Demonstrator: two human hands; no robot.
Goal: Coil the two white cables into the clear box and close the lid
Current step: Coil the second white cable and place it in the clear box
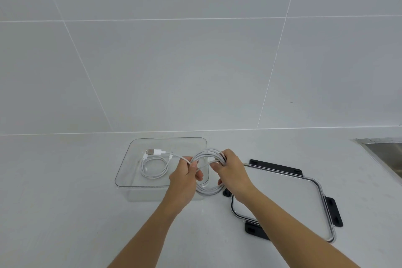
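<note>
Round white coil (207, 152) in left hand (185, 178) & right hand (232, 172), clear box (130, 172)

On the table (65, 213), the box (128, 180) holds one coiled cable (141, 167) — second cable (210, 153) above its right edge; lid (282, 198) farther right.

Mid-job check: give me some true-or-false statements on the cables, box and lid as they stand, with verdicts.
1. One coiled cable lies inside the clear box. True.
2. The lid sits on the box. False: it lies on the counter, right of the box.
3. The left hand and right hand both hold the second cable. True.
4. The second cable is stretched out straight. False: it is gathered in loops.
5. The lid's clips are white. False: they are black.
</note>
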